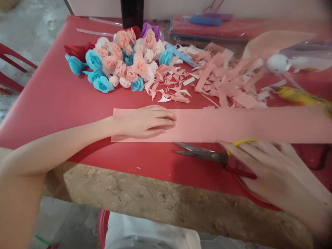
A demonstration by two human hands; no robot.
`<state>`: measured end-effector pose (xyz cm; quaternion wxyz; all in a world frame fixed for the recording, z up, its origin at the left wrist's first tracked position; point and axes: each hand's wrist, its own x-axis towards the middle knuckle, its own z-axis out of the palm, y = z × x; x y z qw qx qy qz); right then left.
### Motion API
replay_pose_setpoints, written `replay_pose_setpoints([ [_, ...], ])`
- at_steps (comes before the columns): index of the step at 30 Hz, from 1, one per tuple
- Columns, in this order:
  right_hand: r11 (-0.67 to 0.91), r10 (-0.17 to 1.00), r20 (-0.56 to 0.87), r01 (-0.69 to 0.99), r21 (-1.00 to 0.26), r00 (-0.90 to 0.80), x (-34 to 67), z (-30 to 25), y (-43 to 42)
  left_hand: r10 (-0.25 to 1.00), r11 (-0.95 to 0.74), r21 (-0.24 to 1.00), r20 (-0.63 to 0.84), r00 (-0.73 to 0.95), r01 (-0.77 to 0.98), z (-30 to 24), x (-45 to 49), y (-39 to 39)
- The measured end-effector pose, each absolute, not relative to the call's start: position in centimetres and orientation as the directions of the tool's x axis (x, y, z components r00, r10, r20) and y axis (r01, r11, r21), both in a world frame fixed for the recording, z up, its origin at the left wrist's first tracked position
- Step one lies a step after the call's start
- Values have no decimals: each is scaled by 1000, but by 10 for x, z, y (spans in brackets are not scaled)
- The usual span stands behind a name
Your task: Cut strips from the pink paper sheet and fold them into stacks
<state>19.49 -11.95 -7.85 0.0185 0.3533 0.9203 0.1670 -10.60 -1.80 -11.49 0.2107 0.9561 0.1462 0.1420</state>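
Observation:
A long strip of pink crepe paper (pixel 220 124) lies across the red table. My left hand (pixel 147 121) rests flat on its left part, fingers stretched out to the right. Below the strip, my right hand (pixel 275 173) holds a pair of scissors (pixel 210 154) with yellow and red handles. The scissor blades are parted slightly and point left, one tip close to the strip's lower edge. Some of the right-hand fingers are hidden behind the handles and the hand itself.
Pink, white and blue paper roses (pixel 121 65) are heaped at the back left. Pink and white paper scraps (pixel 225 76) pile up behind the strip. A white glue gun (pixel 280 64) lies at the right, near a yellow wrapped item (pixel 298 96). A black cylinder (pixel 132 14) stands at the back.

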Motion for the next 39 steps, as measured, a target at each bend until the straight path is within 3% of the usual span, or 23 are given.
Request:
replay_pose_setpoints([
  [39, 715, 621, 102, 615, 333, -777, 204, -83, -124, 332, -873, 437, 208, 920, 217, -115, -106, -18],
])
